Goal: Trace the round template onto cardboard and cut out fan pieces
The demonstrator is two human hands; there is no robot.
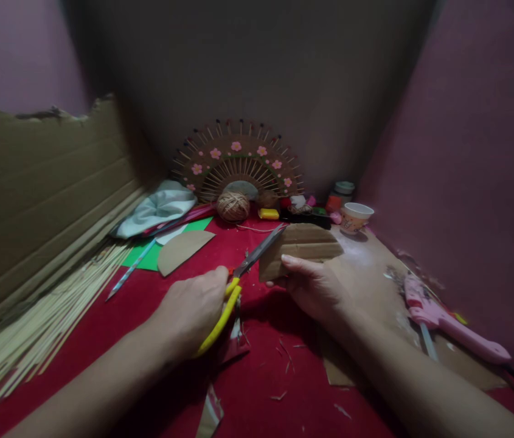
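My left hand (197,310) is closed around the yellow handles of a pair of scissors (257,250), whose blades point up and to the right. A piece of brown cardboard (305,243) with a curved top edge is pinched in my right hand (314,283), thumb on its near face. The blades lie along the left edge of that cardboard; whether they are cutting into it I cannot tell. Left of the scissors, a cardboard half-disc (185,251) lies partly over a green sheet (142,255).
Thin sticks (56,310) and a striped pencil (131,269) lie at left. A decorated fan (238,152) stands behind a twine ball (233,207). A paper cup (356,218) and a pink glue gun (448,322) sit at right. Cardboard scraps (211,410) litter the red cloth (279,377).
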